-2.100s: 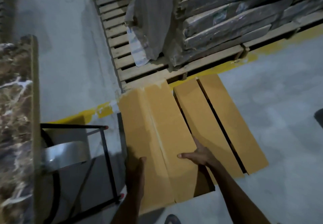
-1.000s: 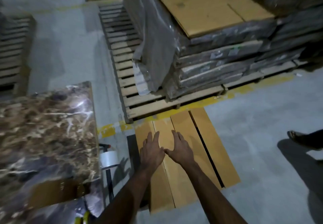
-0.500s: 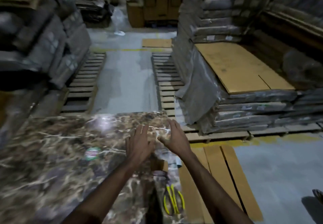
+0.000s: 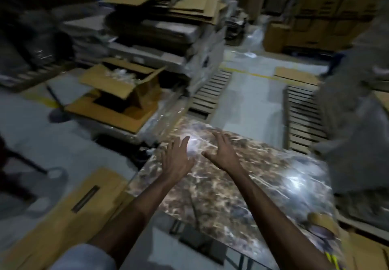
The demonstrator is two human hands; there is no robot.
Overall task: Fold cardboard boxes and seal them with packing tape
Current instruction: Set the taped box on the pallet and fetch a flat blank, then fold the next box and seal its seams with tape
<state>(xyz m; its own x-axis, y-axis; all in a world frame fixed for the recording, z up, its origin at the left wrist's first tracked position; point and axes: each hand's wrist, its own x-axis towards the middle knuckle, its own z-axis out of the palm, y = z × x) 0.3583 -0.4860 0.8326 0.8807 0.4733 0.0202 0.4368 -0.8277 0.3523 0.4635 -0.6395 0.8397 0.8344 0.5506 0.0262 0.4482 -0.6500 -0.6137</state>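
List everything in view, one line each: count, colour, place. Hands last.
table: one, brown marbled top, centre right
open cardboard box: one, brown, left of centre, beyond the table
flat cardboard sheet: one, brown, on the floor, lower left
flattened cardboard pile: one, brown, on wrapped stacks, top centre
pallets: two, pale wood, on the floor beyond the table
stacked boxes: several, brown, top right
left hand: open, fingers spread, over the table
right hand: open, fingers spread, over the table

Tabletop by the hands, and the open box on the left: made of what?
Tabletop: looks like polished brown marble or marble-print laminate; white veining, glossy glare patches. Can't tell which. Open box: plain brown cardboard, matte, with creased flaps folded out.
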